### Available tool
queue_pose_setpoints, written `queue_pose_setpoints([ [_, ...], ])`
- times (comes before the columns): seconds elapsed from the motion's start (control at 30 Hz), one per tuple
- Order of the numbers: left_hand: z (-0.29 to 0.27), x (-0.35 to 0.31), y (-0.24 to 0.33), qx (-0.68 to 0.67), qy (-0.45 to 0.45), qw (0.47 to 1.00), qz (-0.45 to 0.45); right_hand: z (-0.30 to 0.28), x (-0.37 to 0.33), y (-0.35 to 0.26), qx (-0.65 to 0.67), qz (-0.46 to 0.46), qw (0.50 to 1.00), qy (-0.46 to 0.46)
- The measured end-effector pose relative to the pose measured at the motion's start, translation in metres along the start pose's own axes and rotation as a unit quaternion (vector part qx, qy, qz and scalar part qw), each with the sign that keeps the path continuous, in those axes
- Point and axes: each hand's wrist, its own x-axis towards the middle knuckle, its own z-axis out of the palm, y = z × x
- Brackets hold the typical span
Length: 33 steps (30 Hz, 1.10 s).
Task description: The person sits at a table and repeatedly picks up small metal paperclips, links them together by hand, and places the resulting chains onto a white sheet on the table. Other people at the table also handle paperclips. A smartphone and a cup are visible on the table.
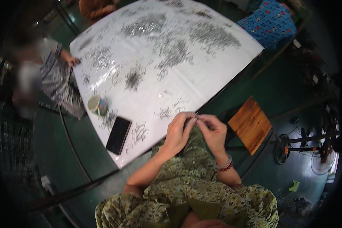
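My left hand (176,133) and my right hand (215,133) meet fingertip to fingertip just off the near edge of the white-covered table (220,74). Both are closed in a pinch around something tiny, too small to make out. On the tabletop just beyond my fingers lie a few small dark, thin, curved pieces (164,113). A looser group of the same pieces (140,132) lies to the left, beside a black smartphone (119,135). A bracelet and red beads (226,166) circle my right wrist.
A mug (97,106) stands near the table's left edge. Heaps of small dark pieces (174,53) spread across the far half. A wooden stool (250,125) is at my right. People sit around: one at left (59,72), one in blue (269,24), one in brown (95,8).
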Motion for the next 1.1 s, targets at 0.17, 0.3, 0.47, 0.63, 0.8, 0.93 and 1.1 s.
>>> queue_pose_setpoints([
  [0.17,-0.003,0.001,-0.002,-0.031,-0.014,0.998,-0.043,-0.017,0.024,0.015,0.031,0.004,0.999,0.032],
  [0.3,-0.004,0.003,-0.005,-0.032,-0.032,0.997,-0.059,-0.022,0.114,0.059,-0.094,0.002,0.996,-0.002],
  [0.47,-0.003,0.003,-0.009,-0.03,-0.057,0.996,-0.058,0.008,0.237,0.166,-0.338,-0.122,0.932,-0.04],
  [0.63,-0.009,0.004,-0.008,0.001,-0.06,0.996,-0.063,0.036,0.284,0.225,-0.528,-0.195,0.818,-0.12],
  [0.8,-0.012,-0.001,-0.014,-0.004,-0.022,0.997,-0.068,0.054,0.28,0.171,-0.527,-0.152,0.82,-0.161],
  [0.93,-0.013,-0.002,-0.003,-0.002,-0.041,0.996,-0.074,0.031,0.282,0.169,-0.49,-0.163,0.854,-0.062],
  [1.1,-0.013,-0.008,-0.006,-0.004,-0.022,1.0,-0.016,0.02,0.256,0.138,-0.225,-0.101,0.969,-0.019],
])
